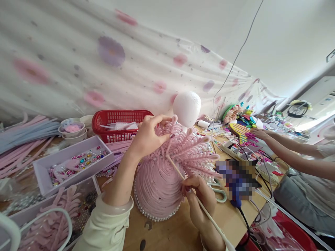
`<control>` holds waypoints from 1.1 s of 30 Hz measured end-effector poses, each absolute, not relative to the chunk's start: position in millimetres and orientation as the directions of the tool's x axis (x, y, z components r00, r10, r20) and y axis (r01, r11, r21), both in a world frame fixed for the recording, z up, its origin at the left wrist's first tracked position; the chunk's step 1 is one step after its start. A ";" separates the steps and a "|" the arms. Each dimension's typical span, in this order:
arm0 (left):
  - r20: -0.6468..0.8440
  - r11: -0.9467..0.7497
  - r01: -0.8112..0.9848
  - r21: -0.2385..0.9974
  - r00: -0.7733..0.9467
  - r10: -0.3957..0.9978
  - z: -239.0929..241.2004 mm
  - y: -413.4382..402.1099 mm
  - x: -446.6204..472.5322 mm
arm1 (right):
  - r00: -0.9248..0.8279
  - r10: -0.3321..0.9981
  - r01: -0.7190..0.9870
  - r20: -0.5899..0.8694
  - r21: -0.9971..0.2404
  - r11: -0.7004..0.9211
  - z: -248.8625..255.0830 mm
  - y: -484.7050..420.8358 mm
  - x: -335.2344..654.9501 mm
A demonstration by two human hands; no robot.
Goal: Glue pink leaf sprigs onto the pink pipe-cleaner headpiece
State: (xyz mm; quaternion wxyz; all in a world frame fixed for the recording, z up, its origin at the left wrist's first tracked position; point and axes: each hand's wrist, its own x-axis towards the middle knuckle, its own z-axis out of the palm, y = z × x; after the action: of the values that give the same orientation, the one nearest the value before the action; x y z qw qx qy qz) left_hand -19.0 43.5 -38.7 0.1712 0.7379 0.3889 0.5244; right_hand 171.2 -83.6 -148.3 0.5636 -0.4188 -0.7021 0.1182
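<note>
A pink doll figure (159, 181) stands on the wooden table, with a coiled cone skirt edged in pearls, feathery pink chenille fronds (193, 153) and a white foam head (186, 107). My left hand (148, 137) pinches the looped tip of one frond near the doll's neck. My right hand (200, 200) is closed round a thin wooden stick (175, 166) whose tip reaches in among the fronds; a white cord (213, 223) trails down from that hand.
A red basket (104, 120), a lilac tray of gems (75, 162), bundles of pink and blue chenille stems (23, 136) and small bowls lie at the left. A glue gun (237, 181), scissors and cables lie at the right. Another person's arms (285, 150) reach over craft scraps there.
</note>
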 end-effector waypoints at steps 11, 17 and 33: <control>0.642 -0.640 0.387 0.663 0.146 0.753 -40.2 44.5 -17.9 | -0.013 0.773 0.541 0.635 -0.645 0.539 -144.5 -82.4 169.6; 0.640 -0.635 0.391 0.666 0.137 0.756 -40.8 44.7 -18.7 | 0.017 0.764 0.554 0.645 -0.642 0.530 -141.6 -80.1 168.4; 0.653 -0.611 0.468 0.638 0.092 0.752 -40.2 43.9 -14.0 | -0.190 0.574 0.550 0.797 -0.398 0.734 -130.5 -79.7 169.0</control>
State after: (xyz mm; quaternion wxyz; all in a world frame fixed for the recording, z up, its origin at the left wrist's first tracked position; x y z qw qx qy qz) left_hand -14.0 43.9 -40.2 0.1348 0.7265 0.4197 0.5271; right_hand 169.0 -79.7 -130.5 0.5219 -0.3644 -0.7712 0.0113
